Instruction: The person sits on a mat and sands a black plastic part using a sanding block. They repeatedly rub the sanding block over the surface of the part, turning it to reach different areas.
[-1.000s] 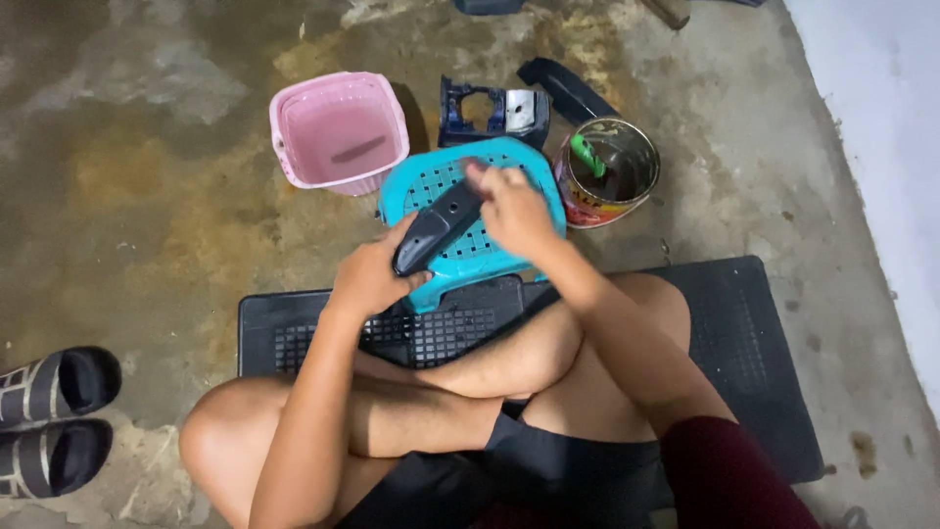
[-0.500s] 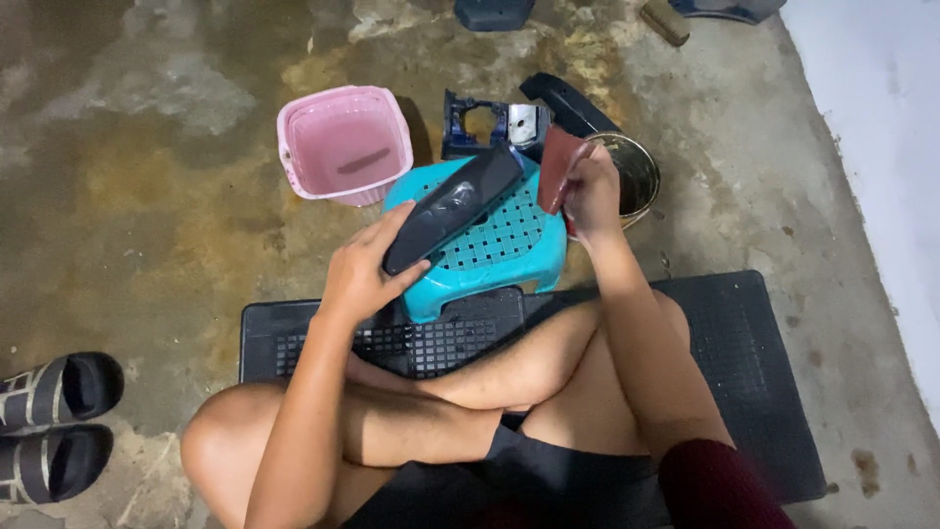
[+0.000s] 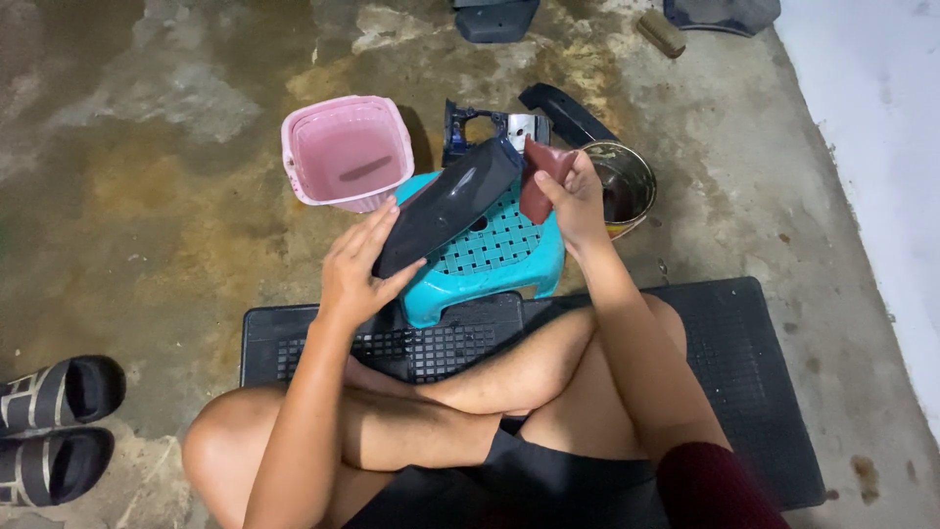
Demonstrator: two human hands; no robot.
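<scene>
My left hand [image 3: 357,269] grips the near end of a long glossy black plastic panel [image 3: 452,201], held tilted above a turquoise plastic stool [image 3: 499,250]. A small dark red sheet [image 3: 540,176], folded, is pinched in my right hand [image 3: 578,201] at the panel's far end. Just behind my right hand stands an open metal can [image 3: 627,181] with dark liquid inside.
A pink plastic basket [image 3: 345,152] stands left of the stool. Dark blue and black plastic parts [image 3: 509,122] lie behind it. I sit cross-legged on a black rubber mat [image 3: 744,372]. Black sandals [image 3: 54,426] rest at the lower left. A pale wall [image 3: 881,127] runs along the right.
My left hand has lifted the black panel off the stool and tilted it up. My right hand has left the panel, gone to the can and come back with the red sheet.
</scene>
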